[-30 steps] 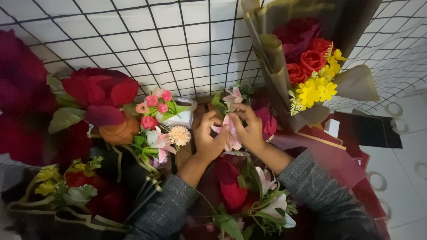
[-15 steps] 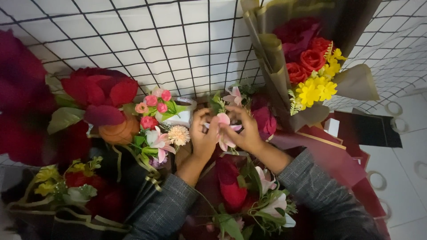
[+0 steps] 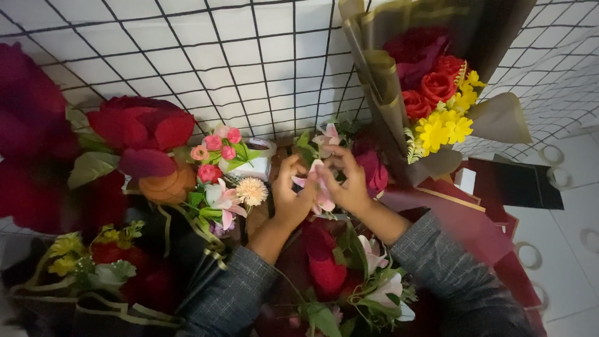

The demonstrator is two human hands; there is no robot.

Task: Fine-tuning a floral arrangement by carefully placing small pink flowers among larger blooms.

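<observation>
My left hand and my right hand meet at the middle of the view, both pinching a pink lily-like flower between their fingers. This flower belongs to a bouquet of red roses, pale lilies and green leaves that lies below my wrists. Grey sleeves cover both forearms. Part of the pink flower is hidden behind my fingers.
A wire grid panel stands against a white tiled wall. A wrapped bouquet of red roses and yellow flowers hangs at upper right. Large red flowers and a small pink arrangement sit left. Dark red wrapping paper lies right.
Both hands have shifted slightly upward and closed in on the pink flower; the fingers have regripped its petals. The bouquets around them have not moved.
</observation>
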